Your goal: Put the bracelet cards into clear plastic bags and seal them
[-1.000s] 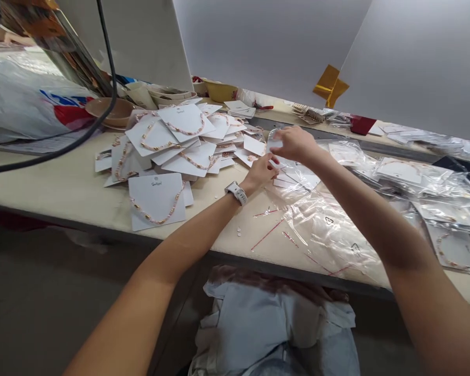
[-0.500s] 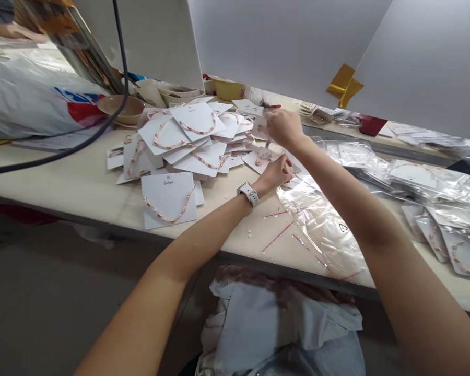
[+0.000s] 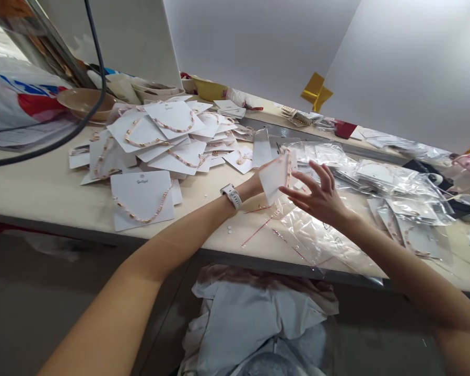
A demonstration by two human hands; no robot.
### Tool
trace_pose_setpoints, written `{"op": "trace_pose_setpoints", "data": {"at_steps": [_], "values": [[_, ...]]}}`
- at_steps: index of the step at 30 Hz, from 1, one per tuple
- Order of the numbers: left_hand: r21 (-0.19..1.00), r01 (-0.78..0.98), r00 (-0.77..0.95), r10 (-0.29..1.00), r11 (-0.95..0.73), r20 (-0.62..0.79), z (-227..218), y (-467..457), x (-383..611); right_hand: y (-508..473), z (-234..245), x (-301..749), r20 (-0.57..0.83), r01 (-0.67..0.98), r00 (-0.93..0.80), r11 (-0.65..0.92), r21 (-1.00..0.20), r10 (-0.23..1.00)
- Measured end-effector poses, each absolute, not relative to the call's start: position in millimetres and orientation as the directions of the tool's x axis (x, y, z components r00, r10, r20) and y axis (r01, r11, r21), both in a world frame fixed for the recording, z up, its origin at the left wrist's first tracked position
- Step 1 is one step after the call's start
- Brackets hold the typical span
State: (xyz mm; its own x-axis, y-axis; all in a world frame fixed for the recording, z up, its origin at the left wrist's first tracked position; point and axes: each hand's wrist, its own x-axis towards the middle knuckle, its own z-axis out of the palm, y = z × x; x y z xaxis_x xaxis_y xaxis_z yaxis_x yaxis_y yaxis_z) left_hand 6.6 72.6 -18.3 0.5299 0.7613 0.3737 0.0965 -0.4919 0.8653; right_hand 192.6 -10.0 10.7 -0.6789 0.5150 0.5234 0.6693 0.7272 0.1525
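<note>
Pretty bright, flat light all over. It looks like it's coming from above, and the white partition panels [image 3: 258, 42] are almost glowing. Hot glare streaks across the clear plastic bags [image 3: 329, 230] at lower right. Shadows stay soft, and only the dark floor [image 3: 62, 292] under the cream tabletop [image 3: 35, 193] goes dim. The fingers of the right hand [image 3: 321, 196] look a touch soft, and the wide lens bows the table edge and stretches the bare forearm [image 3: 102, 318] at lower left.
</note>
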Motion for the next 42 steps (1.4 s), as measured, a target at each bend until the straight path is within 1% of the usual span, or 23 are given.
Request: {"op": "trace_pose_setpoints", "data": {"at_steps": [2,6,8,9,11,13,15,18,19,21,22,24,26,27,29,31,32,33,34,36,37,39,42], "values": [[0.882,0.024,0.598,0.714,-0.471,0.365,-20.9,65.5,5.3,-11.8,1.7,195.1,0.567,0.665,-0.63,0.746,0.041,0.53],[0.897,-0.111,0.68,0.626,-0.427,0.382,-25.5,59.7,1.9,-5.3,-6.6,191.1,0.604,0.605,-0.52,0.76,-0.239,0.604],[0.904,-0.134,0.686,0.62,-0.406,0.381,-24.4,59.6,0.3,-0.3,-5.9,188.4,0.619,0.551,-0.392,0.712,-0.435,0.681],[0.908,-0.136,0.685,0.624,-0.397,0.376,-22.8,59.4,-0.5,1.9,-4.8,187.3,0.589,0.495,-0.323,0.663,-0.562,0.741],[0.914,-0.11,0.677,0.643,-0.391,0.357,-18.5,58.6,-1.7,5.3,-1.9,186.1,0.458,0.37,-0.196,0.498,-0.784,0.867],[0.916,-0.056,0.643,0.688,-0.396,0.337,-15.1,57.9,-1.6,6.8,0.3,186.0,0.284,0.322,-0.13,0.311,-0.894,0.95],[0.917,-0.003,0.588,0.741,-0.4,0.325,-14.6,58.8,-0.3,6.9,1.0,187.0,0.167,0.406,-0.107,0.196,-0.893,0.98],[0.919,0.032,0.527,0.788,-0.393,0.318,-18.3,63.1,1.4,5.5,1.4,189.6,0.095,0.597,-0.088,0.129,-0.792,0.992],[0.919,0.043,0.512,0.799,-0.391,0.316,-19.8,64.9,1.4,4.6,2.5,191.0,0.081,0.619,-0.086,0.117,-0.776,0.993],[0.919,0.063,0.487,0.815,-0.39,0.313,-21.9,68.1,0.2,1.8,8.5,194.9,0.065,0.575,-0.1,0.111,-0.81,0.993],[0.917,0.072,0.477,0.821,-0.392,0.313,-22.3,69.5,-0.7,-0.3,13.8,197.6,0.082,0.525,-0.104,0.125,-0.842,0.991],[0.914,0.089,0.46,0.831,-0.395,0.314,-22.0,71.4,-2.5,-5.9,29.3,204.2,0.177,0.439,-0.069,0.19,-0.878,0.982],[0.912,0.113,0.448,0.839,-0.394,0.307,-21.0,72.1,-3.6,-12.9,50.0,211.5,0.317,0.454,0.029,0.27,-0.849,0.948],[0.911,0.127,0.445,0.844,-0.391,0.3,-20.3,71.9,-3.9,-16.5,61.5,214.8,0.392,0.514,0.082,0.298,-0.804,0.916],[0.91,0.158,0.447,0.85,-0.383,0.28,-18.9,70.7,-4.1,-22.7,84.9,219.6,0.537,0.692,0.132,0.311,-0.652,0.833],[0.909,0.181,0.451,0.853,-0.374,0.261,-17.8,69.0,-4.3,-26.4,106.2,220.8,0.6,0.819,0.109,0.27,-0.506,0.793],[0.91,0.189,0.452,0.855,-0.369,0.253,-17.3,68.2,-4.4,-26.9,115.4,220.1,0.592,0.846,0.101,0.244,-0.475,0.799],[0.912,0.193,0.451,0.858,-0.362,0.245,-17.1,67.5,-4.6,-26.5,123.5,218.8,0.56,0.846,0.116,0.214,-0.489,0.82],[0.916,0.192,0.452,0.86,-0.352,0.236,-16.9,67.1,-4.8,-25.3,130.2,217.2,0.499,0.817,0.151,0.177,-0.549,0.853],[0.928,0.18,0.451,0.866,-0.326,0.217,-16.8,66.7,-4.9,-21.2,139.4,214.8,0.332,0.684,0.197,0.114,-0.721,0.922],[0.934,0.17,0.447,0.87,-0.313,0.21,-16.8,66.7,-4.9,-18.6,141.8,214.7,0.255,0.6,0.179,0.1,-0.794,0.95],[0.943,0.15,0.434,0.877,-0.296,0.206,-16.7,67.0,-4.8,-12.6,141.9,217.2,0.165,0.465,0.059,0.119,-0.877,0.985],[0.944,0.136,0.425,0.878,-0.301,0.219,-17.2,68.1,-4.4,-2.1,133.3,224.1,0.149,0.465,-0.213,0.234,-0.854,0.966]]}}
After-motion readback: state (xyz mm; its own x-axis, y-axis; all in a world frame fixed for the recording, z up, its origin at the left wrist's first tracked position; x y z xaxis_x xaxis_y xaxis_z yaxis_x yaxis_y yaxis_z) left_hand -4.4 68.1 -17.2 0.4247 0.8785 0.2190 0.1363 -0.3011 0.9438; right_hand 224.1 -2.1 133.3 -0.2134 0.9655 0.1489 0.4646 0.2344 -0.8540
